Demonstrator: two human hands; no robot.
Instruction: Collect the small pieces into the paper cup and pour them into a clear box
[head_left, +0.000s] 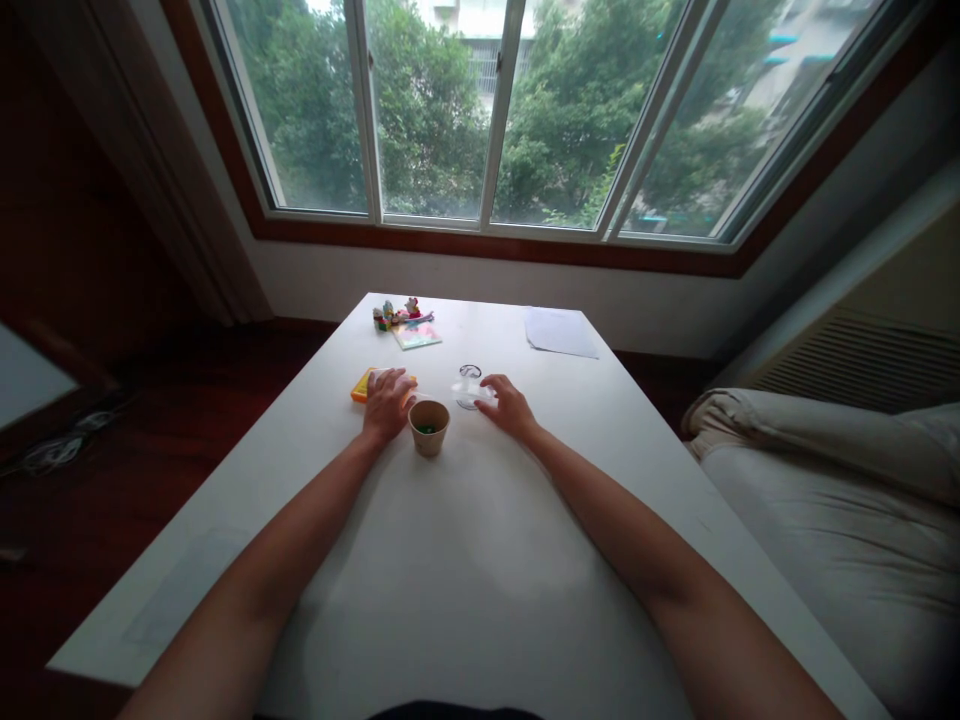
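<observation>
My two hands rest on the white tabletop [480, 560] with a small tan paper cup [429, 427] standing upright between them, something dark green at its bottom. The cup is just beside my left hand [387, 404], to its right and slightly nearer to me; it sits a little further from my right hand [508, 405], so the left is the closer of the two.

My left hand lies palm down, fingers loosely spread, its fingertips over the near edge of a flat orange-yellow rectangular block [365, 385] that lies just beyond it. I cannot tell whether it grips anything; it looks merely laid on top.

My right hand is also palm down and loosely open, fingers pointing left toward a small clear glass or plastic vessel [469, 386] standing just beyond and left of the fingertips. Whether the fingers touch it is hard to say, since the thing is transparent and small.

Further off, near the far left corner, sit a cluster of small colourful toy figures [397, 313] and a green-and-pink card [416, 335]; a sheet of white paper [559, 332] lies toward the far right.
</observation>
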